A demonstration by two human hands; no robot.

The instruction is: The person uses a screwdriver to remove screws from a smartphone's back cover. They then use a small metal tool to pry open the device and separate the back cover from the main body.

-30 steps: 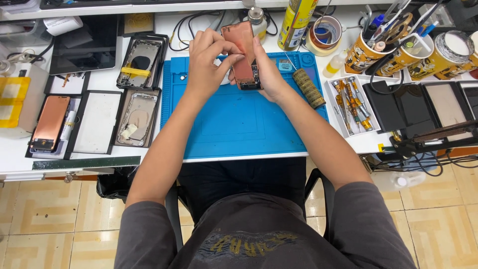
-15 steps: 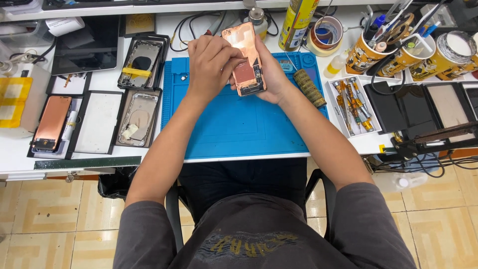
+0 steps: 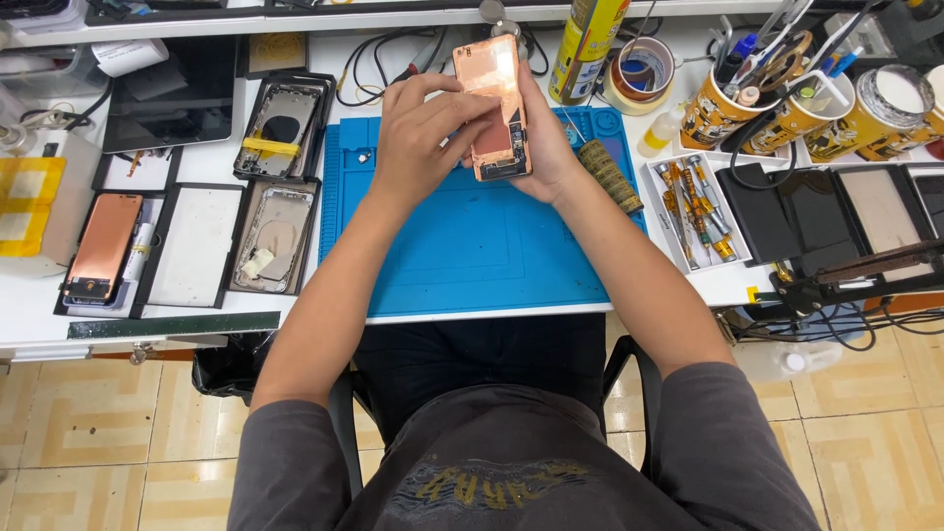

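A phone screen panel with a copper-coloured back (image 3: pixel 495 103) is held upright over the far part of the blue work mat (image 3: pixel 462 246). My right hand (image 3: pixel 544 147) grips it from behind and along its right edge. My left hand (image 3: pixel 425 138) rests on its left side, with the fingers pressing on the copper face near the middle. The panel's lower end shows dark parts and a small board.
Left of the mat lie two phone back housings (image 3: pixel 278 128), a white panel (image 3: pixel 195 246) and another copper-backed screen (image 3: pixel 101 246). To the right are a tray of screwdrivers (image 3: pixel 696 211), tool cups (image 3: pixel 733 103), a spray can (image 3: pixel 587 44), tape rolls (image 3: pixel 639 74) and dark screens (image 3: pixel 836 211).
Both hands have lifted the copper-backed panel slightly farther up and away. My left fingers have shifted from its top edge onto its face.
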